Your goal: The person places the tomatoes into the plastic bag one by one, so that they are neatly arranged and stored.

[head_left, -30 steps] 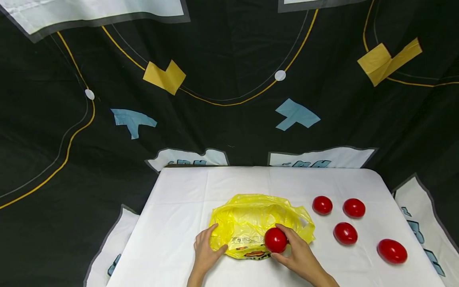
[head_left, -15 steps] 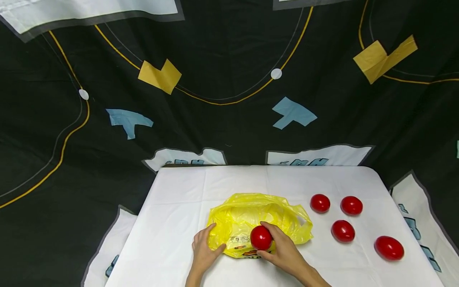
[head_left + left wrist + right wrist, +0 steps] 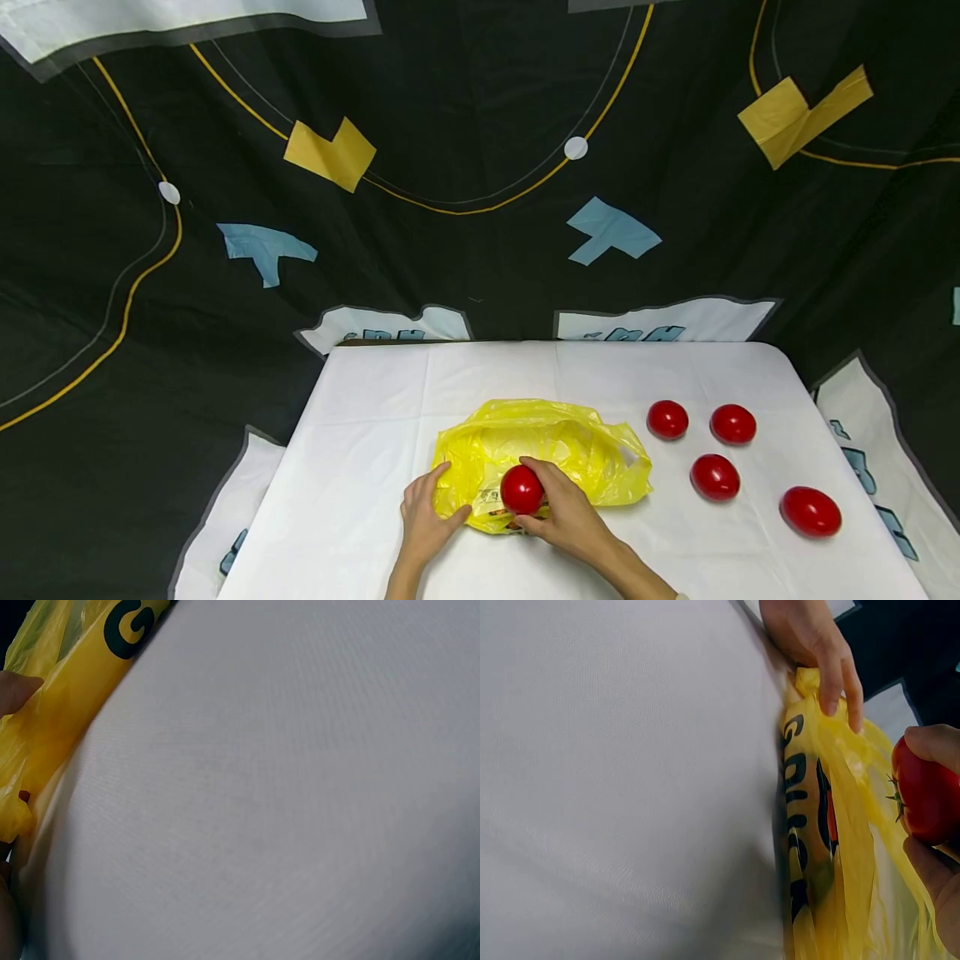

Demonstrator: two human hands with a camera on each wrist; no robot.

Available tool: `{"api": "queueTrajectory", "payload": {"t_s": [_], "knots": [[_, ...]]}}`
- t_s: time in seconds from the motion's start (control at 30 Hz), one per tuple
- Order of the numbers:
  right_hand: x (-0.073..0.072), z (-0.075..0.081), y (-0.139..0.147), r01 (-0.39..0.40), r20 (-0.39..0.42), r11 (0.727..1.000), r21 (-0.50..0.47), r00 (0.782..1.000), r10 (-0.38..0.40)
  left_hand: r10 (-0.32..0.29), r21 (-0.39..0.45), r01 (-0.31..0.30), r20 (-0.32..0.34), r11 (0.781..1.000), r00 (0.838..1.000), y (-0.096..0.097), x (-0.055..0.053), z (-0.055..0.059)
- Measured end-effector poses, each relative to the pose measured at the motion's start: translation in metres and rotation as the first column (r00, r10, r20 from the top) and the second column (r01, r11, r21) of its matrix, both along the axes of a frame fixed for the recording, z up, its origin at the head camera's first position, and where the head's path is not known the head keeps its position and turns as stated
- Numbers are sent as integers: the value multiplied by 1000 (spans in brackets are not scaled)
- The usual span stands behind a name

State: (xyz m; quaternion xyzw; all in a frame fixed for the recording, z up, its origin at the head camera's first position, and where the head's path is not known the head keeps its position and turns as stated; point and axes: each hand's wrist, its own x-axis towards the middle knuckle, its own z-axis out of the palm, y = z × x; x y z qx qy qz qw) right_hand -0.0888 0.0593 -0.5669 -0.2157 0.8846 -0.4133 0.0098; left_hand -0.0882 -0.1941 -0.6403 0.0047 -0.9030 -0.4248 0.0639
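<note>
A red tomato [image 3: 522,490] is held in my right hand [image 3: 568,518], between thumb and fingers, over the near part of a yellow plastic bag [image 3: 600,467]. Its green stem end shows in the right wrist view, where thumb and fingers grip the tomato [image 3: 930,795] beside the bag's side [image 3: 847,825]. The bag lies on the table with its mouth spread wide. At the bag's left edge, my left hand [image 3: 427,517] grips the plastic with thumb and fingers. Dark printed letters run along the bag [image 3: 82,682] in the left wrist view.
On the right of the white-covered table [image 3: 375,458] lie several more red tomatoes, the nearest [image 3: 810,512] toward the right edge and another [image 3: 667,420] close to the bag. A black printed cloth [image 3: 465,267] hangs behind the table.
My right hand has carried the tomato leftward across the front of the bag, toward my left hand. The left hand keeps its place at the bag's edge. The head view has shifted slightly.
</note>
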Motion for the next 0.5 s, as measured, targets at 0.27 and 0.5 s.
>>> {"api": "queueTrajectory", "payload": {"t_s": [0.27, 0.5], "knots": [[-4, -4, -10, -38, -24, 999, -18, 999, 38, 3, -12, -3, 2, 1000, 1000, -1, -1, 1], [-8, -7, -19, -47, -30, 999, -21, 998, 46, 13, -24, -13, -13, 1000, 1000, 0, 0, 0]]}}
